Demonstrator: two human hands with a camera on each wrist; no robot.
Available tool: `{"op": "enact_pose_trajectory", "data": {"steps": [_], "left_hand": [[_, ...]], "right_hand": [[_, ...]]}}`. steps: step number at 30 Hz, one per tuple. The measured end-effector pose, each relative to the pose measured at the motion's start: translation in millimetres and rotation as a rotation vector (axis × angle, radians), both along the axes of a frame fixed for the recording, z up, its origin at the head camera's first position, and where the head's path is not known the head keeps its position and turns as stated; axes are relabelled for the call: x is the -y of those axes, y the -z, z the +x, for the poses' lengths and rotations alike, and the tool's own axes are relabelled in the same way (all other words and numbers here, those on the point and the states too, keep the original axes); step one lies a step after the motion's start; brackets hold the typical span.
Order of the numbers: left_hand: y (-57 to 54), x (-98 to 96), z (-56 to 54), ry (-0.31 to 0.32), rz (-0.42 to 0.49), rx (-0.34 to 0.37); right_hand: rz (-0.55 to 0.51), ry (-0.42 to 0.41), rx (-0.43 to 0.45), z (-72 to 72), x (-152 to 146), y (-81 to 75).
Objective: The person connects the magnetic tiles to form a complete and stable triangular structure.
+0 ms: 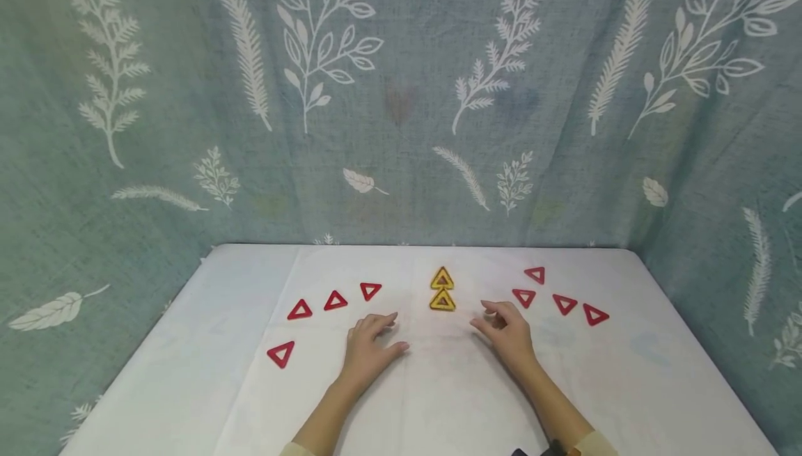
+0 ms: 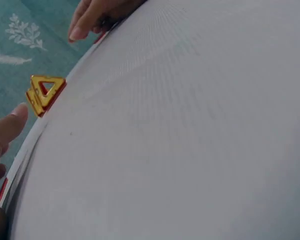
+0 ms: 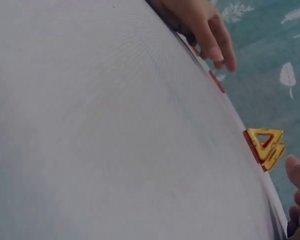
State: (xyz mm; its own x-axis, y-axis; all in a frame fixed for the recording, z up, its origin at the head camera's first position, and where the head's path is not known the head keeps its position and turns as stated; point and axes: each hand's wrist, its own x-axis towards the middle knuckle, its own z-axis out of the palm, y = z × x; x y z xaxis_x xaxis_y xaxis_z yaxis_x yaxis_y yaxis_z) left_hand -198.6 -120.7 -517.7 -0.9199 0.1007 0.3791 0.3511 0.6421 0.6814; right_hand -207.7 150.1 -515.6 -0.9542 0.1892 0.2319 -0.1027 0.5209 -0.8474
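Two yellow triangular frames, a far one (image 1: 443, 285) and a near one (image 1: 442, 307), lie in line at mid-table, the near one's tip meeting the far one's base. Red shows along the edge beneath the yellow (image 2: 54, 79) in the left wrist view. To their left, my left hand (image 1: 368, 350) is held with thumb and fingers spread apart, holding nothing. On the other side, my right hand (image 1: 510, 336) has loosely bent fingers and a gap before the thumb, also with nothing in it. Neither hand touches the triangles.
Several red triangular frames lie scattered on the left, one (image 1: 289, 355) nearest the front. More red triangles, such as this one (image 1: 564, 296), lie beyond and right of my right hand. A leaf-patterned green curtain (image 1: 401, 205) surrounds the white-covered table (image 1: 438, 400).
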Motion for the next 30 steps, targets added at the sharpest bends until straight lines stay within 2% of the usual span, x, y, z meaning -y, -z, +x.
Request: {"op": "enact_pose_trajectory", "data": {"steps": [3, 6, 10, 14, 19, 27, 30], "left_hand": [[1.0, 11.5, 6.0, -0.022, 0.006, -0.084], [1.6, 22.6, 11.8, -0.052, 0.016, -0.117], [0.7, 35.3, 18.6, -0.072, 0.016, -0.089], [-1.9, 49.5, 23.8, -0.089, 0.01, -0.044], [-2.2, 73.0, 29.3, -0.161, -0.01, -0.052], [-1.5, 111.6, 35.0, -0.254, -0.017, -0.053], [-2.2, 124.1, 37.3, -0.282, -0.055, -0.044]], "right_hand": [[0.025, -0.002, -0.023, 1.1, -6.0, -0.2], [0.05, -0.009, -0.031, 3.8, -13.2, -0.9], [0.07, -0.011, -0.061, 7.0, -24.5, -0.7], [0.087, 0.002, -0.131, 9.0, -37.3, 0.1], [0.125, 0.037, -0.18, 9.5, -54.4, 0.9], [0.178, 0.069, -0.127, 8.8, -73.7, 0.1], [0.183, 0.068, -0.109, 6.9, -77.1, 0.0]]}}
